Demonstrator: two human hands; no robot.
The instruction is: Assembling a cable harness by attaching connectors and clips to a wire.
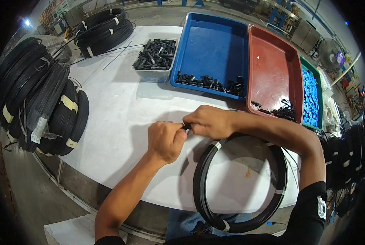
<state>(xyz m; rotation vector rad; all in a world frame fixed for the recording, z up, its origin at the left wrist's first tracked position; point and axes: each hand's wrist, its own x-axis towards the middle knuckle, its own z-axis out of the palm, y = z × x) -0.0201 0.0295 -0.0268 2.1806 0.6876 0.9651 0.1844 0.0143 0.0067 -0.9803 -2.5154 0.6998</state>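
Cable, black and wound into a ring with pale bands around it, lies closest to the body, its near side reaching past the edge of the white table. Just beyond its far side, the right hand pinches a small black piece, while the left hand meets it, curled narrow with the thumb laid against the fingers; whatever sits inside that fist is hidden. Whether the ring's loose end runs up to the piece I cannot tell. To do this well, I would brace the left fist as an anchor and let the right fingers do the fine work, keeping both wrists in one line so that the piece is not levered sideways. It would also pay to lift the right forearm clear of the ring, lest it drag. Farther off, the clear tub heaped with black parts, the blue tray and the red tray stand within reach, handy for spares without turning the body.
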